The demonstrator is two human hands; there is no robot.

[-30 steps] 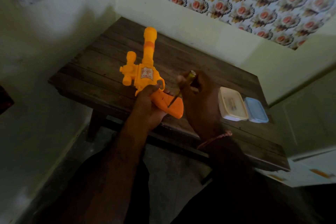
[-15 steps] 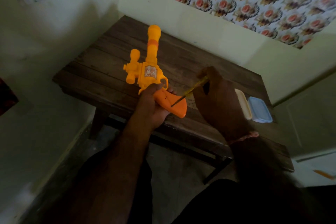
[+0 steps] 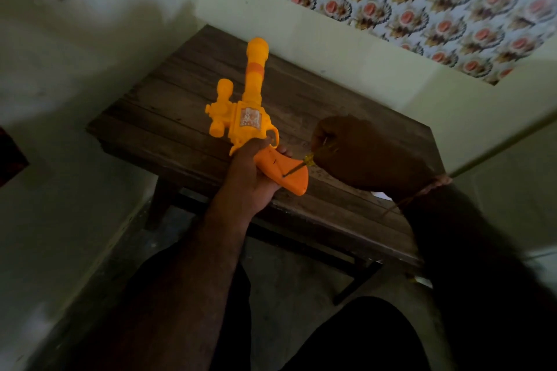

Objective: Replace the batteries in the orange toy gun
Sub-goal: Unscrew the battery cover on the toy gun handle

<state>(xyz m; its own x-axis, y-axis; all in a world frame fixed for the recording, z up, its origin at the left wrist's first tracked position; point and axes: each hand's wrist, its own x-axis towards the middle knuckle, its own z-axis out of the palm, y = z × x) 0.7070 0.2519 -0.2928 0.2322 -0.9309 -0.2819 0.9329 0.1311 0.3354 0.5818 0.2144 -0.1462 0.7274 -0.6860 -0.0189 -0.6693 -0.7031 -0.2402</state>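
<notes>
An orange toy gun (image 3: 245, 117) is held above a dark wooden table (image 3: 346, 105), barrel pointing away from me. My left hand (image 3: 248, 178) grips it at the handle, just behind the trigger guard. My right hand (image 3: 364, 153) holds a small screwdriver (image 3: 297, 167) with a yellow handle. Its dark shaft slants down to the left and its tip touches the side of the gun's handle. The fingers of my right hand are curled round the screwdriver's handle and hide most of it.
The table stands in a corner between pale walls, with flowered wallpaper above. My right forearm covers the table's right part. My legs in dark trousers are below, over a grey floor.
My right hand has turned over and dropped lower, so the screwdriver lies flatter against the gun's handle. The white and blue boxes on the table's right are now hidden behind my arm.
</notes>
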